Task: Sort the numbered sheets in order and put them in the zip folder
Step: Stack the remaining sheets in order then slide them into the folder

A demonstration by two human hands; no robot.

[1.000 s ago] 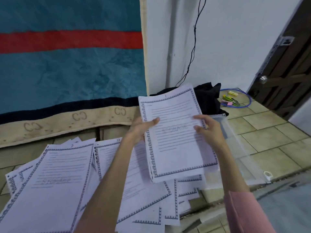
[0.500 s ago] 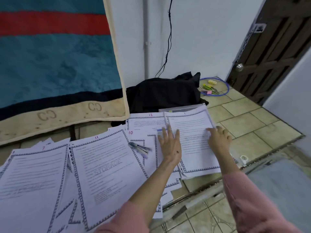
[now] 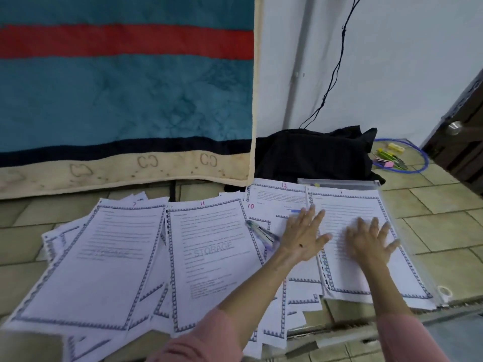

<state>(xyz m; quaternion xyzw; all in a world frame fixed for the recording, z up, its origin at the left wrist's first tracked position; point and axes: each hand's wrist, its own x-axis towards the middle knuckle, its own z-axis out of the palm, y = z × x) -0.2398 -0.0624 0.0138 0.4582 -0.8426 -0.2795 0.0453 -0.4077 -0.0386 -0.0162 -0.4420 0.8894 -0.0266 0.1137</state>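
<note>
While both forearms reach forward, left hand (image 3: 304,237) and right hand (image 3: 367,240) lie flat, fingers spread.

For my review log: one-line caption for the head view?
Both hands, left hand and right hand, flat on sheet 1 atop zip folder.

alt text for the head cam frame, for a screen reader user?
Both hands lie flat with fingers spread on paper: the right hand on sheet 1, which rests on a clear zip folder, the left hand just left of it. Sheets numbered 10, 11 and 12 overlap across the tiled floor, with a pen on them.
</note>
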